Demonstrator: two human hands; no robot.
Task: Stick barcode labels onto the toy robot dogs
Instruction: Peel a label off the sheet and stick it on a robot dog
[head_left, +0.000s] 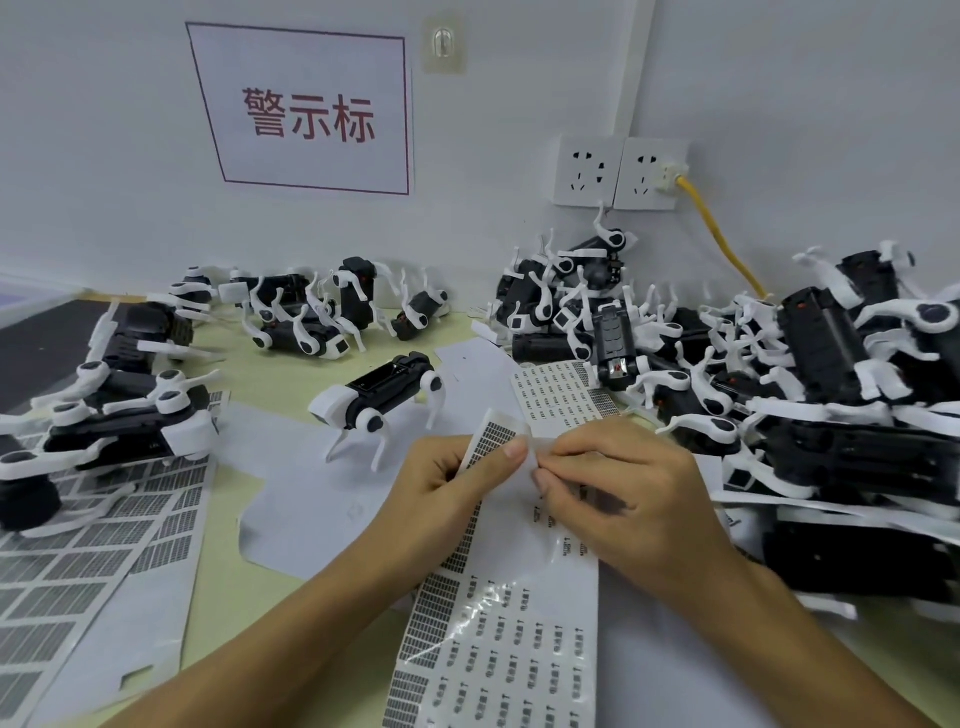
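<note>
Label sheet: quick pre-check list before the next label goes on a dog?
1. Label sheet held: ok, left hand grips its curled top edge.
2. Label being peeled: cannot tell, right hand pinches at the edge, but no freed label is visible.
3. Dog within reach: ok, one toy dog stands alone on its legs just beyond the hands.
4. Sticking spot on that dog: cannot tell, only its top and near side show.
5. Unlabelled stock: cannot tell, the pile of dogs on the right shows no readable labels.
6. Spare sheets: ok, a second sheet lies behind the hands.
</note>
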